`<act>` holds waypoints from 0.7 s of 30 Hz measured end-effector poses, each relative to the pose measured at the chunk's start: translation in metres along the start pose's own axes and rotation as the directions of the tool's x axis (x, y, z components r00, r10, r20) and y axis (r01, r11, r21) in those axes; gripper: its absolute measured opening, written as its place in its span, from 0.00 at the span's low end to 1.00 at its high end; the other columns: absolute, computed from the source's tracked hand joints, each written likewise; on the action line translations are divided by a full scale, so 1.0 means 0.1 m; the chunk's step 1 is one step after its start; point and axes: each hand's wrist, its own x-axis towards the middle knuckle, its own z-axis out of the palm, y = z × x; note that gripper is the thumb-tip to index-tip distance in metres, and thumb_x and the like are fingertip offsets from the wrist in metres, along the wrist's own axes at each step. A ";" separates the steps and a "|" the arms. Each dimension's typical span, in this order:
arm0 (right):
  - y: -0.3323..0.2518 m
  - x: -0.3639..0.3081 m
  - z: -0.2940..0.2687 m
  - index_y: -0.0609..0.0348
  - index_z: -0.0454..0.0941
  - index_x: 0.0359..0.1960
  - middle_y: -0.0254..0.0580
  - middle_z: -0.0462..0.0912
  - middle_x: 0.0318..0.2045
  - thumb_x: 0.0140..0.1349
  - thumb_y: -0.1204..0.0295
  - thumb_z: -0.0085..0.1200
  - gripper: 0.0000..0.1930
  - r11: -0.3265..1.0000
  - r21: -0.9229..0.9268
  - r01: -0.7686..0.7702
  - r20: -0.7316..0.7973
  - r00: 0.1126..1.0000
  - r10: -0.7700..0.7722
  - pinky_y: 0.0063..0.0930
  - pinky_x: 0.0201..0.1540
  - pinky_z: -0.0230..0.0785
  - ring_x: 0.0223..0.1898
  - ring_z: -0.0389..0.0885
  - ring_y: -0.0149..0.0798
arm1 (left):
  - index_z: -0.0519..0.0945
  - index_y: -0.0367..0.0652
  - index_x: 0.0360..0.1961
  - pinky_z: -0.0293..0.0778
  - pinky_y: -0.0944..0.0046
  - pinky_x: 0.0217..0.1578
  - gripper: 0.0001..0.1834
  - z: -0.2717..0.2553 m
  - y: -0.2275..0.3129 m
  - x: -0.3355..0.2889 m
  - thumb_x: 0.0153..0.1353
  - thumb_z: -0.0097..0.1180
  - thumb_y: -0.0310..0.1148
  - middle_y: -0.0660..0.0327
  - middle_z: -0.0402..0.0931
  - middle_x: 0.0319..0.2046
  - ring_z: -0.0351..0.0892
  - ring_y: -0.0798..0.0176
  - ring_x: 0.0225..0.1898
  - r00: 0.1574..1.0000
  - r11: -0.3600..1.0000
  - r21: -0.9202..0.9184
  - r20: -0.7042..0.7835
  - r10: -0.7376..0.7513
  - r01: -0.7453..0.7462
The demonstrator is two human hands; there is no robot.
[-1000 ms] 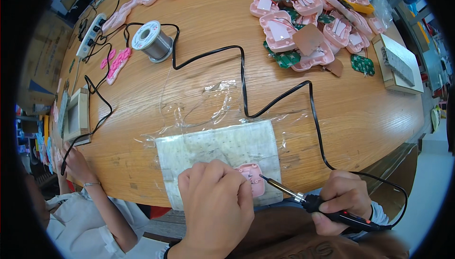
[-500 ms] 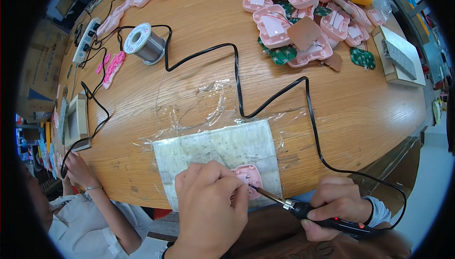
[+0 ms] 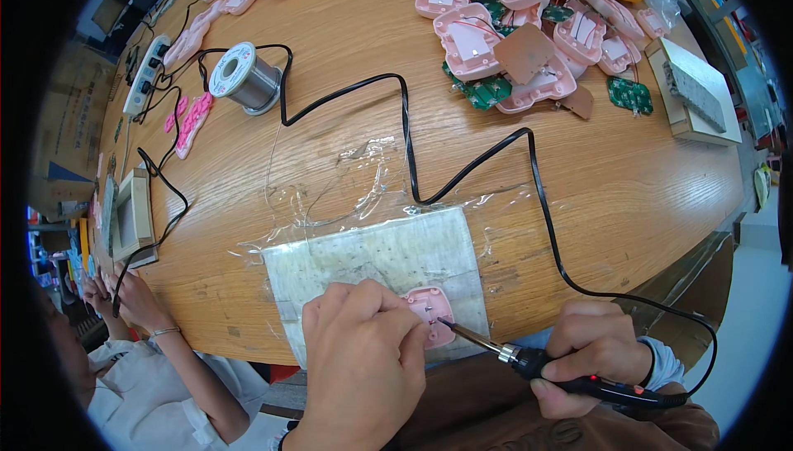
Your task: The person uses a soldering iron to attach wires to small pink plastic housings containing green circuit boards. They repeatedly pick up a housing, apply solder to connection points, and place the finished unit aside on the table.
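A small pink plastic shell (image 3: 443,332) with metal contacts inside lies on a stained pale mat (image 3: 363,248) close to me. My left hand (image 3: 362,344) rests over the mat against the shell's left side. Its fingers are drawn together, and the fingertips and anything between them are hidden. In my right hand (image 3: 591,353) is a black soldering iron (image 3: 529,362) with a red light on its handle. The iron points leftward, its tip over the inside of the shell beside the contacts.
The iron's black cable (image 3: 405,121) snakes across the table. A solder wire spool (image 3: 248,83) stands farther back. At the back right are piled pink shells (image 3: 467,42) and green circuit boards (image 3: 629,96). Another person's hand (image 3: 140,302) works at the left edge, by a wooden frame (image 3: 132,216).
The soldering iron's tip has shifted slightly up, further over the shell's inside. My left fingers have drawn back a little to the left, uncovering more of the shell.
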 end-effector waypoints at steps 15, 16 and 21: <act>0.02 0.02 -0.01 0.57 0.72 0.29 0.35 0.72 0.15 0.41 0.77 0.66 0.15 1.000 0.001 0.019 -0.038 0.999 -0.019 0.22 0.13 0.55 0.12 0.67 0.30 | 0.83 0.41 0.21 0.65 0.59 0.42 0.01 -0.01 0.02 0.02 0.45 0.64 0.24 0.63 0.76 0.26 0.71 0.56 0.36 1.000 1.000 0.018 0.023 -0.004 0.004; 0.02 0.02 -0.02 0.57 0.72 0.29 0.35 0.72 0.15 0.41 0.76 0.66 0.15 1.000 0.002 0.016 -0.040 0.999 -0.016 0.22 0.12 0.55 0.12 0.67 0.31 | 0.83 0.41 0.21 0.65 0.59 0.41 0.01 -0.01 0.02 0.03 0.45 0.64 0.24 0.63 0.76 0.26 0.71 0.56 0.36 1.000 1.000 0.023 0.021 -0.002 0.002; 0.03 0.02 -0.03 0.57 0.72 0.29 0.35 0.72 0.15 0.41 0.76 0.66 0.15 1.000 -0.001 0.016 -0.034 0.999 -0.016 0.23 0.13 0.55 0.12 0.67 0.31 | 0.83 0.41 0.21 0.64 0.59 0.41 0.02 -0.02 0.03 0.04 0.45 0.64 0.24 0.63 0.76 0.26 0.71 0.56 0.35 1.000 1.000 0.030 0.026 -0.005 0.004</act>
